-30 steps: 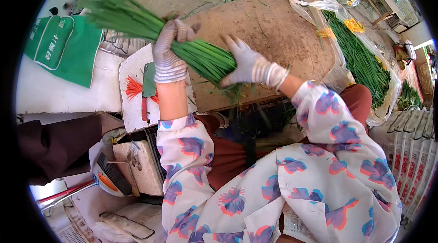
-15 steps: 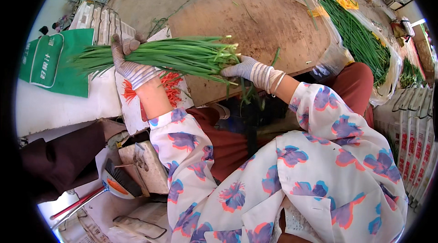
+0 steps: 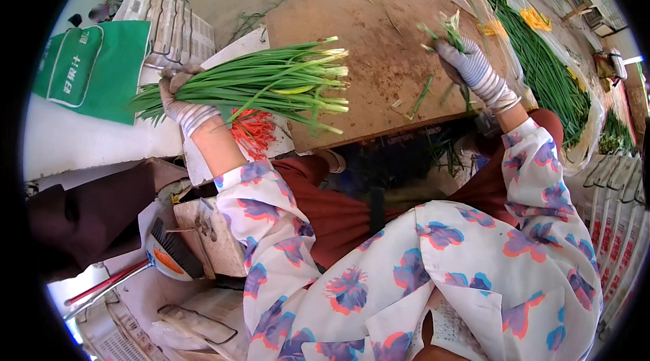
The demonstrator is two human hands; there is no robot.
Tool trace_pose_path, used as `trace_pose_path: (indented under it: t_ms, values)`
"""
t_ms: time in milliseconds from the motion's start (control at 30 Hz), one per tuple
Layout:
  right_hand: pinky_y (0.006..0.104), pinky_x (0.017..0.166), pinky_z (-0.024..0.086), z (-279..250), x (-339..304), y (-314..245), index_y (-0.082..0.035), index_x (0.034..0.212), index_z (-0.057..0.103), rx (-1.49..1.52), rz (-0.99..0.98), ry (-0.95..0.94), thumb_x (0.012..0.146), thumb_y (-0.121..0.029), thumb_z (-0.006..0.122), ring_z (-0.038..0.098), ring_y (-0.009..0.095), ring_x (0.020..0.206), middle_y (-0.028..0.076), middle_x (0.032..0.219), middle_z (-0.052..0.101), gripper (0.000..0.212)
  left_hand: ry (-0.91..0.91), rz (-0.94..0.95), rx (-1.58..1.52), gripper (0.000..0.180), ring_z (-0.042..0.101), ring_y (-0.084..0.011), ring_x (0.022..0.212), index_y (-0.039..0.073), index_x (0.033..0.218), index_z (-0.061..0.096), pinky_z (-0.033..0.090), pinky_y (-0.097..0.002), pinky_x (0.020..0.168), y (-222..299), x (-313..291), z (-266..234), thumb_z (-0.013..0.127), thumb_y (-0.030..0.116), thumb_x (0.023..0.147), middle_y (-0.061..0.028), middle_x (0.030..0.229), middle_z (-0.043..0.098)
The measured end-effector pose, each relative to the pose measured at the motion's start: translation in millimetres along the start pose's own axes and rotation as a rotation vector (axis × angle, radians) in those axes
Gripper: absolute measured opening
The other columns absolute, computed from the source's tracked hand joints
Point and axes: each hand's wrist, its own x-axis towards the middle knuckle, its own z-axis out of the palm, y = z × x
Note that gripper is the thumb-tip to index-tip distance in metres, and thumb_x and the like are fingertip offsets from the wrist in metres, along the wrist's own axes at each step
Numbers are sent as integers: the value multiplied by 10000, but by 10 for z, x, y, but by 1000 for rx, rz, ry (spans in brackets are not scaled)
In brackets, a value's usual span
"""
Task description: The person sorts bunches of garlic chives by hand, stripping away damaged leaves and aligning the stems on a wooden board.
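Note:
A thick bunch of garlic chives (image 3: 271, 83) lies sideways in my left hand (image 3: 183, 98), which is closed round its leafy part. The pale cut ends point right, over the edge of the brown wooden board (image 3: 365, 29). My right hand (image 3: 469, 66), in a striped glove like the left, is closed on a small tuft of chive scraps (image 3: 449, 30) above the board's right side. Some green bits hang below that hand. Red ties (image 3: 253, 132) lie in a pile on a white surface just under the bunch.
A plastic-wrapped heap of long chives (image 3: 542, 70) lies right of the board. On the left, a green bag (image 3: 101, 73) rests on a white surface (image 3: 88, 137). Stacked white crates (image 3: 177, 26) stand behind it. A brush (image 3: 175, 252) sits at lower left. Loose chives litter the floor.
My right hand has left the bunch's cut ends and moved right with a small tuft of chives. The left hand still holds the bunch, its cut ends now fanned out.

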Motion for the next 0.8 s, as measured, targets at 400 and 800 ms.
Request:
trace_pose_path:
  t_ms: [400,800]
  values:
    - [381,581,481,1008,538,-937,-109,941,635,-536,-461,-494,759,-267,654,591,293,715,107,814,552,242,-31,-64,-23,171,484,-140,663,145,878,633,392,-366,766,7,146,-151,567,296,835,84,540,460]
    - [350,693,462,1189,303,-951,-239,995,617,-1049,-1349,149,698,-260,587,567,170,898,3,962,569,299,124,-144,-283,179,526,-166,694,73,878,646,416,-386,793,223,294,-411,587,228,811,63,548,494]
